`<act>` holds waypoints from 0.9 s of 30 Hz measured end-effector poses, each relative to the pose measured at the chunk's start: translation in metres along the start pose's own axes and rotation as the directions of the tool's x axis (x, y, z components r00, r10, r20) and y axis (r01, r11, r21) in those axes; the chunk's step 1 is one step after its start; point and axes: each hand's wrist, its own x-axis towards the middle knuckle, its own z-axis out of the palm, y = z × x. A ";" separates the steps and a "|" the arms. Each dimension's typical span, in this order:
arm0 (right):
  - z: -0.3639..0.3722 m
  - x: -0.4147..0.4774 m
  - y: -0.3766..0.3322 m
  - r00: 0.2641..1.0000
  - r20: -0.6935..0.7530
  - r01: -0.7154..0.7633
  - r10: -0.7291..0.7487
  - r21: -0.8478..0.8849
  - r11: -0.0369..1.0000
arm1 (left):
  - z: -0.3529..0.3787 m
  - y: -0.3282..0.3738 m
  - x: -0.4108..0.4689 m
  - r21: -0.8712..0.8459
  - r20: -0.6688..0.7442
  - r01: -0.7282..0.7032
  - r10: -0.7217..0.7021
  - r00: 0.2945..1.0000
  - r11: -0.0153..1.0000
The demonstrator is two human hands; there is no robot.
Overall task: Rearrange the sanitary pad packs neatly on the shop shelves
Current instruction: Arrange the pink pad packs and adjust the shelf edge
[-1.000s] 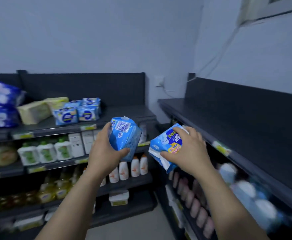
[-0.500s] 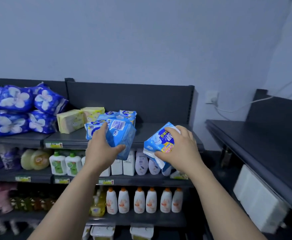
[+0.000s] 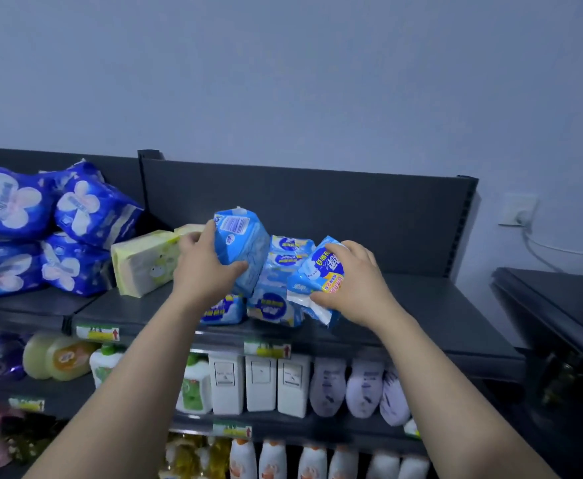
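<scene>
The left hand (image 3: 203,267) grips a light blue pad pack (image 3: 240,243). The thumb lies across its near face and the fingers are clamped round its far side. The pack's barcode end is tipped up toward 12 o'clock. It leans over a pile of blue packs (image 3: 273,307) stacked on the top shelf (image 3: 421,305); I cannot tell whether it touches the pile.

The right hand (image 3: 355,281) holds a second pad pack (image 3: 319,274), blue with a yellow and pink label. The fingers are clamped over its top and the thumb is under its white end. This one sits just at 3 o'clock of the pile, low, near the front edge of the shelf. Whether it rests on the shelf cannot be told.

At 9 o'clock of the pile lie yellow packs (image 3: 145,262), and farther the same way a heap of dark blue flowered packs (image 3: 79,209). At 6 o'clock, on the shelf below, stand white bottles (image 3: 260,383).
</scene>
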 end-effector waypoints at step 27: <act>0.091 0.175 -0.008 0.960 0.191 -0.175 0.203 -0.153 0.973 | 0.084 -0.061 0.211 0.267 0.258 -0.244 0.175 0.950 0.932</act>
